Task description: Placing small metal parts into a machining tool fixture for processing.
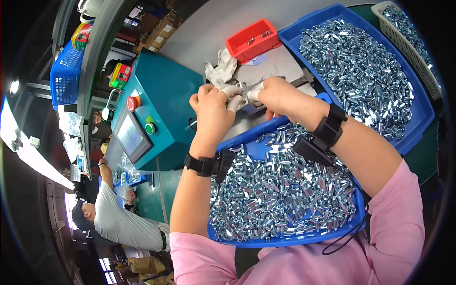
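My left hand [212, 108] and my right hand [275, 95] meet over a grey work plate [280, 66], fingertips in white finger cots. Between them they pinch a small shiny metal part [245, 90] at a metal fixture [299, 80]. Both wrists wear black straps with small black devices. Below my forearms lies a blue tray [266, 241] heaped with small silver hex metal parts [280, 190].
A second blue tray [418, 118] of the same parts sits at right, with a white basket [408, 47] of them beyond. A red bin [252, 40] and a white rag [219, 70] lie behind my hands. A teal control box [164, 95] with a screen and buttons stands left. Another person [118, 221] works at lower left.
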A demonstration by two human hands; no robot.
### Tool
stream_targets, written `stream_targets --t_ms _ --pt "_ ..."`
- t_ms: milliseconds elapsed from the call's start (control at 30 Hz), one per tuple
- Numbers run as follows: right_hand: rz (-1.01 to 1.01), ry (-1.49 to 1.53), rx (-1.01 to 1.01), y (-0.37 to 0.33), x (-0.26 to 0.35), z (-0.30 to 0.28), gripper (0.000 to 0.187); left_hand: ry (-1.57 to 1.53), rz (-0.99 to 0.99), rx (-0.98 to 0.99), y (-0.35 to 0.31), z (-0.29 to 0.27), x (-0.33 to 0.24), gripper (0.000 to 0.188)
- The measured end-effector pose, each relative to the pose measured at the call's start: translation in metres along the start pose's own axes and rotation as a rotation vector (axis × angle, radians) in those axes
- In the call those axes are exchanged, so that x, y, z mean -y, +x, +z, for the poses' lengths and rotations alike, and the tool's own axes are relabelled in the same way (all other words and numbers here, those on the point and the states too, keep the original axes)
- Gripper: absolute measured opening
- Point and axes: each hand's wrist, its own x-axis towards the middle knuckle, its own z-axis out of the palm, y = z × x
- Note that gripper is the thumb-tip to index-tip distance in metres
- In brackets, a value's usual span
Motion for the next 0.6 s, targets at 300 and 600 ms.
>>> stream_targets --t_ms 300,600 --pt "-0.094 -0.184 0.04 -0.012 0.005 0.008 0.033 -0.11 -0.155 0.283 -0.084 0.017 -0.046 0.015" --pt "-0.129 0.006 0.189 -0.022 -0.011 0.026 0.037 -0.316 -0.18 0.441 -0.087 0.021 -0.03 0.017"
